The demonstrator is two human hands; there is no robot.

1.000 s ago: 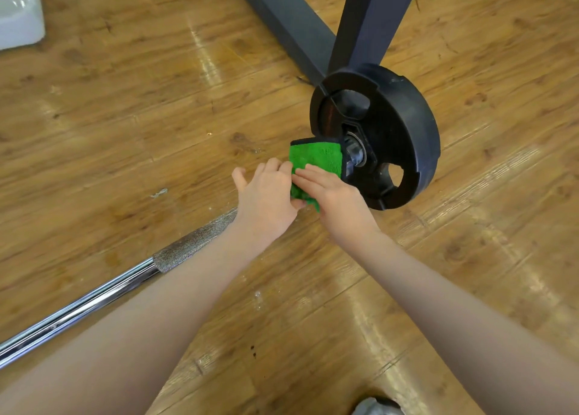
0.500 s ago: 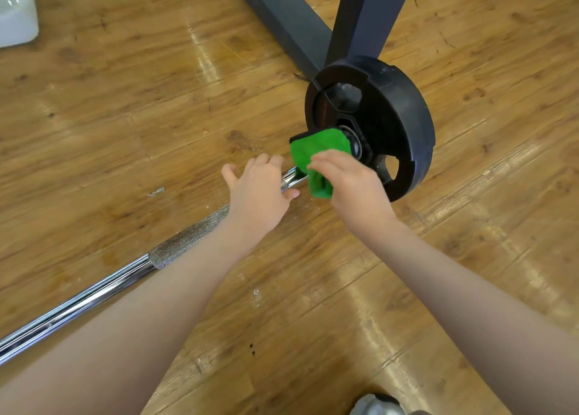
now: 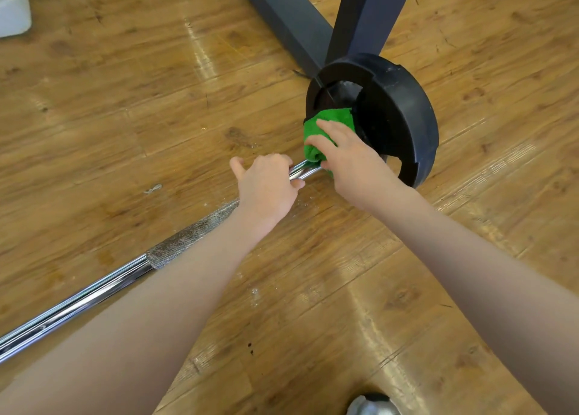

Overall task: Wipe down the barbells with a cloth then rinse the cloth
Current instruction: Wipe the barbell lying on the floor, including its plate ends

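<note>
Head view, barbell [image 3: 175, 248]: I'm seeing it lying lower-left to upper-right, plate [image 3: 394, 113] end far.
Left hand [image 3: 266, 186]: curling round the bar.
Right hand [image 3: 354, 160]: pressing the green cloth [image 3: 329, 123] onto it.

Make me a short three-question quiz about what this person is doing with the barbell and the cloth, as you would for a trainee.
1. True or false: the green cloth lies loose on the wooden floor.
2. Which hand grips the bare chrome barbell shaft? A) left hand B) right hand
3. Fill in: the cloth is pressed at the bar's end beside the black ______.

Key
1. False; the right hand holds it around the bar.
2. A
3. weight plate
</note>
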